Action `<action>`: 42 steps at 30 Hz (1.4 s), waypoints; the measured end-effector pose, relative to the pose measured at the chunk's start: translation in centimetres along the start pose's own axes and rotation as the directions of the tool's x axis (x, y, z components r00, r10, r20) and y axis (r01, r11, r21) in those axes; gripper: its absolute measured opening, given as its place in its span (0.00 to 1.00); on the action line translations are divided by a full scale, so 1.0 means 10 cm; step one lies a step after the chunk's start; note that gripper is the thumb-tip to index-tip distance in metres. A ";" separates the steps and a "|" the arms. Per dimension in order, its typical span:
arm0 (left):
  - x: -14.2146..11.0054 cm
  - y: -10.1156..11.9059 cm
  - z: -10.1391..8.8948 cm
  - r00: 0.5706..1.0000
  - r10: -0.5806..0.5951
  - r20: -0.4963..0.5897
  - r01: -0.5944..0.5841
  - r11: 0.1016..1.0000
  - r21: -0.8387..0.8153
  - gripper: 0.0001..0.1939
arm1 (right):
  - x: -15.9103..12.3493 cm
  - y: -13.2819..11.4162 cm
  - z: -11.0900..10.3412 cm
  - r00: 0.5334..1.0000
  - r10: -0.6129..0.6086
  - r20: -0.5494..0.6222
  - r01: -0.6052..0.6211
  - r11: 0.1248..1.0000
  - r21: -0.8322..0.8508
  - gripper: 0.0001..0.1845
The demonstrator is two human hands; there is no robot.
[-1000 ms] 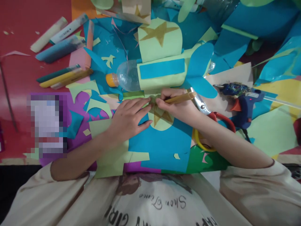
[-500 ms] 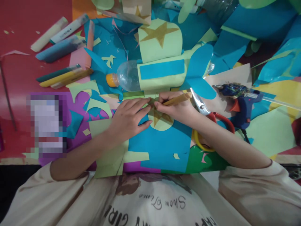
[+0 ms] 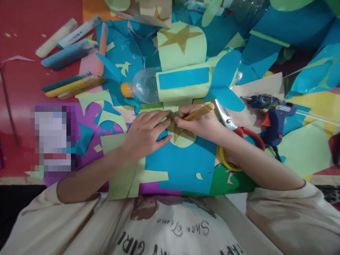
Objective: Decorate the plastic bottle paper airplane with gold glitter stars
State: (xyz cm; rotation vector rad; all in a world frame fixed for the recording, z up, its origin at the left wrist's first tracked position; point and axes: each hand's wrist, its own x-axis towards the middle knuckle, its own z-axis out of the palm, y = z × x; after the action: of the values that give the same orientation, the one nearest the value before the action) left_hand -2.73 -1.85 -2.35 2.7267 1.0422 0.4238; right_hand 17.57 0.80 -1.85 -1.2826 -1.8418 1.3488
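Note:
Between my hands lies a rounded pale green paper piece (image 3: 184,142) with a brown-gold star (image 3: 180,134) on it, partly hidden by my fingers. My right hand (image 3: 198,120) is closed round a yellow-brown marker (image 3: 200,111), its tip low over the star. Flat beside it, my left hand (image 3: 150,131) rests with fingers spread, the fingertips on the paper. Just beyond stands out a plastic bottle (image 3: 146,85) lying on its side, with an orange cap and a pale green wrap. A second green wing with a star (image 3: 182,39) extends from its far side.
Scissors (image 3: 228,120) with red and yellow handles lie partly under my right forearm. A blue glue gun (image 3: 276,120) rests at the right. Several markers (image 3: 67,55) are at the upper left, above a blurred-out object (image 3: 54,140). Paper scraps cover the table.
The marker in my right hand has tipped and shifted very slightly to the left. My left hand stays in place on the paper.

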 end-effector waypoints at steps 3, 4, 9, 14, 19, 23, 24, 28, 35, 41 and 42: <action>0.01 0.01 -0.01 1.000 0.002 -0.006 -0.002 1.000 0.018 0.17 | 0.00 -0.01 -0.01 1.000 0.012 0.028 -0.011 1.000 -0.012 0.18; 0.01 0.01 -0.01 1.000 0.002 -0.004 -0.002 1.000 0.021 0.17 | 0.00 -0.01 -0.01 1.000 0.018 0.019 -0.018 1.000 -0.012 0.18; 0.00 0.01 0.00 1.000 -0.011 0.012 0.011 1.000 -0.009 0.18 | 0.00 -0.01 0.00 1.000 -0.014 0.021 0.016 0.998 -0.068 0.19; 0.00 0.00 0.00 0.999 -0.022 0.027 0.023 0.999 -0.034 0.17 | 0.00 -0.01 0.00 0.999 -0.009 -0.032 0.007 0.998 -0.064 0.20; 0.00 0.00 0.00 0.998 -0.042 0.043 0.045 0.997 -0.063 0.17 | 0.00 -0.01 0.00 0.999 -0.032 0.024 0.035 0.991 -0.128 0.19; 0.00 0.00 -0.01 0.999 -0.014 0.028 0.015 0.999 -0.029 0.17 | -0.01 -0.02 -0.01 1.000 -0.023 -0.007 0.022 0.995 -0.098 0.19; 0.00 0.00 -0.01 1.000 -0.011 0.024 0.011 1.000 -0.020 0.17 | -0.01 -0.02 -0.01 1.000 -0.019 -0.018 0.017 0.996 -0.086 0.18; 0.00 0.00 0.00 1.000 0.000 0.002 0.000 1.000 -0.011 0.17 | -0.01 -0.02 -0.02 0.999 -0.042 0.024 0.045 0.993 -0.114 0.18; 0.00 -0.01 0.00 1.000 -0.010 0.027 0.010 1.000 -0.015 0.17 | 0.00 0.01 -0.03 0.999 -0.009 -0.043 0.008 1.000 -0.025 0.18; -0.02 -0.02 0.00 1.000 -0.010 0.022 0.010 0.999 -0.036 0.17 | -0.11 -0.05 -0.18 0.997 -0.004 -0.076 0.015 0.989 0.148 0.20; -0.02 -0.02 0.00 1.000 -0.002 0.017 0.003 0.999 -0.032 0.17 | -0.15 -0.06 -0.21 0.996 0.000 -0.094 0.013 0.990 0.139 0.18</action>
State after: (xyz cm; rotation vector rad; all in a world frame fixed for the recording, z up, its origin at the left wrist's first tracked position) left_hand -3.00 -1.82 -2.48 2.6959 1.0256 0.4127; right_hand 19.71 0.28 -0.32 -1.2441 -1.6571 1.3647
